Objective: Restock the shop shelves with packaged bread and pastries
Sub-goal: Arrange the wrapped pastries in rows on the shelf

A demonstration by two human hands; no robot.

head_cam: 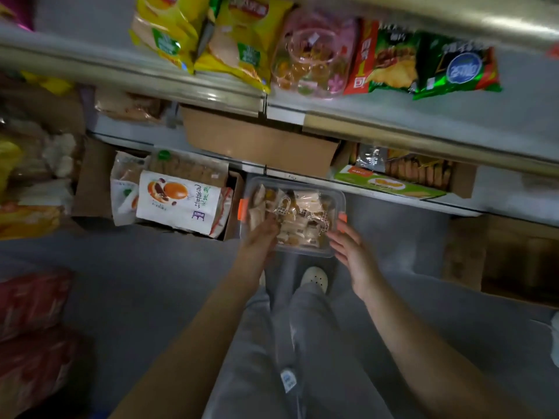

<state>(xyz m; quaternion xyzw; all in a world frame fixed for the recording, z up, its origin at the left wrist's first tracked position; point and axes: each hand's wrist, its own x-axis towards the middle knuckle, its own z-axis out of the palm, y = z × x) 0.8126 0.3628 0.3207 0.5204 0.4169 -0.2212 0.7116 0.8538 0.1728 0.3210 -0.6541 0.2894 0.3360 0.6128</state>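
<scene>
A dim shop aisle with a grey floor (136,267) and metal shelves (423,140) rising in front. The left hand (260,237) grips the near left corner of a clear plastic box with orange side clips (307,253), fingers curled over its edge onto the small wrapped pastries (302,213) inside. The right hand (351,249) is released, its fingers fairly straight at the box's right side, by the clip. The box sits low, just before the bottom shelf's lip; I cannot tell whether it touches the floor. Left of it stands a brown cardboard carton (90,182) holding a white bun-printed bag (178,201). Up top, yellow crisp bags (236,40).
</scene>
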